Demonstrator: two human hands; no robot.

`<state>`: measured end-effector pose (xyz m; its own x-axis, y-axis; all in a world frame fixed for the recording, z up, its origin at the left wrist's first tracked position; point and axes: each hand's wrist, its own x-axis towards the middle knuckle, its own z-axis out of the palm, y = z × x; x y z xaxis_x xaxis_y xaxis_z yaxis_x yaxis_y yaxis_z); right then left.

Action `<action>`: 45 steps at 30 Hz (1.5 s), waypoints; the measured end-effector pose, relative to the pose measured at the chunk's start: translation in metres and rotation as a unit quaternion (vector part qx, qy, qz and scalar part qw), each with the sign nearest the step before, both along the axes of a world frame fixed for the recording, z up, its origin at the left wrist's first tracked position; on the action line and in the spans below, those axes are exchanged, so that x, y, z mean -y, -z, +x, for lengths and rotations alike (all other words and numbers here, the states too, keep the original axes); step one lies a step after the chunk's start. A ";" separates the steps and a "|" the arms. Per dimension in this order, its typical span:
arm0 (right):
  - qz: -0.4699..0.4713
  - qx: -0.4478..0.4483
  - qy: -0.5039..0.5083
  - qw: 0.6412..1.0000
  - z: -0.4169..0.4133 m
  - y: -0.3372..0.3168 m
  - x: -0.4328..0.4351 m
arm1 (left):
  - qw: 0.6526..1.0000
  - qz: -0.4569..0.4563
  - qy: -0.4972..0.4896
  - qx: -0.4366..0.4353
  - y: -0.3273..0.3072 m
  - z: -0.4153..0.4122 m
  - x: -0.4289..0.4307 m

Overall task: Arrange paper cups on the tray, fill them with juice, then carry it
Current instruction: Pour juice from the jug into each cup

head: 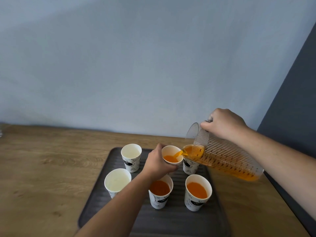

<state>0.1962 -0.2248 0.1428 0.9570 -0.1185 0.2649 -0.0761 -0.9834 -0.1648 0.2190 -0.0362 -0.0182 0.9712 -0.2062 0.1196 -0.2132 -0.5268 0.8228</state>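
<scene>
**A:** How far are we with the pouring?

**B:** About midway. All six cups stand on the tray (179, 223), so the arranging is done. Our right hand (222, 124) is clenched round the handle of the tipped jug (222, 158). Juice (178, 153) runs from the spout into the middle cup (171, 156), which our left hand (158, 164) wraps and tilts.

**A:** And around that grip?

**B:** Nearer us than the held cup, the near cup (160, 190) and the near-right cup (198, 191) are full. Left of our left hand, the far-left cup (131, 157) and the near-left cup (117, 182) are empty. The sixth cup (189, 165) sits behind the spout, so we cannot tell its fill.

**A:** What's left?

**B:** We reckon we top this one up, fill the empties, then carry the tray.
</scene>
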 end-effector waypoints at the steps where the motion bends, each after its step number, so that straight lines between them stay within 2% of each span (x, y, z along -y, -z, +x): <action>1: 0.001 0.002 0.000 1.000 0.000 0.000 0.000 | 1.000 -0.002 -0.001 0.001 -0.001 0.000 0.000; 26: 0.011 0.005 -0.004 1.000 -0.001 -0.001 -0.001 | 1.000 -0.013 -0.011 -0.002 -0.005 -0.001 -0.001; 37: 0.120 0.053 -0.002 0.991 -0.001 0.004 0.019 | 0.998 -0.050 -0.028 -0.015 -0.016 0.003 -0.004; 45: 0.203 0.112 0.052 0.971 -0.003 0.003 0.043 | 0.998 -0.040 -0.037 -0.030 -0.018 0.017 -0.001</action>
